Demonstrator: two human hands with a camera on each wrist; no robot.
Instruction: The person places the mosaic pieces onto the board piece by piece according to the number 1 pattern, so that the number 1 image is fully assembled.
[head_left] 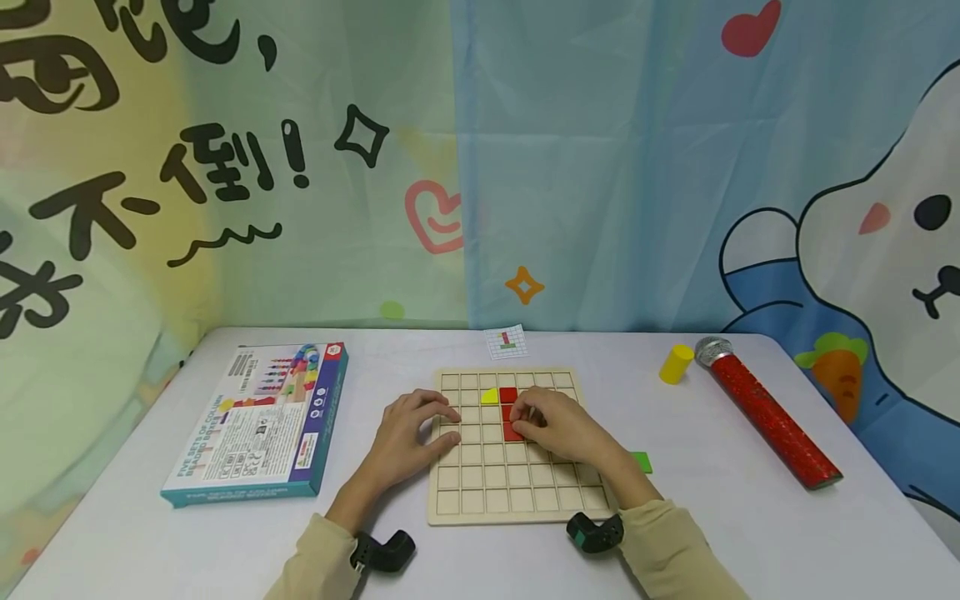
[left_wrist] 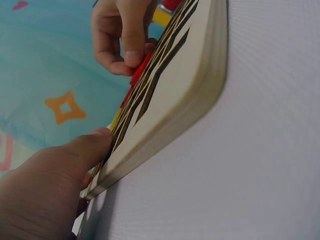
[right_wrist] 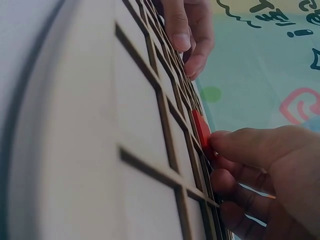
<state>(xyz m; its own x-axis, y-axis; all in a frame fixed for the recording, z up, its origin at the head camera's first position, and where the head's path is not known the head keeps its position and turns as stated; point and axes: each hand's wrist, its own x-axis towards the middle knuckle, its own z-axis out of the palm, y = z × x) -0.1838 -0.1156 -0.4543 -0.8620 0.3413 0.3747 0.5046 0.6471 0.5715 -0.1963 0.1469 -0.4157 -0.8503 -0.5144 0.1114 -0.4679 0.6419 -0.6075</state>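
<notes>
A white bench (head_left: 382, 358) lies below the left hand (head_left: 408, 433); beyond it hangs a pastel printed backdrop (head_left: 555, 183), apparently cloth.

on the left of a white desk (head_left: 795, 542) lies a flat box (head_left: 258, 417) with a printed top. a light wooden board (head_left: 472, 477) marked in squares lies in the middle. a small printed card (head_left: 506, 342) lies behind the board at the far edge. to the right, a yellow cylinder (head_left: 677, 364) is just beside a red tube's (head_left: 772, 417) silver end. a green piece (head_left: 642, 462) lies near the board's right edge.
</notes>
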